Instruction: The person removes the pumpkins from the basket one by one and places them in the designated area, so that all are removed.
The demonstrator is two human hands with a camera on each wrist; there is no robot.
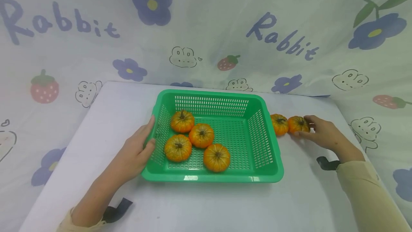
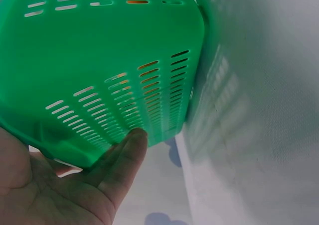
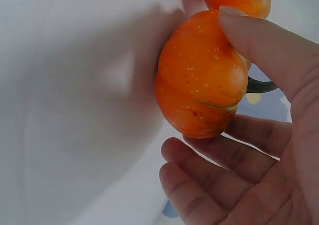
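A green plastic basket (image 1: 212,178) with slotted walls stands on the white table; several small orange pumpkins (image 1: 201,135) lie inside, mostly in its left half. My left hand (image 1: 136,149) holds the basket's left side. In the left wrist view its fingers (image 2: 127,157) lie along the outer slotted wall. To the right of the basket, my right hand (image 1: 323,131) has thumb and fingers around a small pumpkin (image 3: 199,80) with a dark green stem. Another pumpkin (image 1: 279,124) sits between that one and the basket's right wall.
A white table (image 1: 206,207) carries everything. Behind it hangs a pale cloth (image 1: 206,17) printed with flowers, rabbits and strawberries. Dark strap ends (image 1: 327,163) hang by the right wrist, and a similar dark strap (image 1: 117,210) shows at the left wrist.
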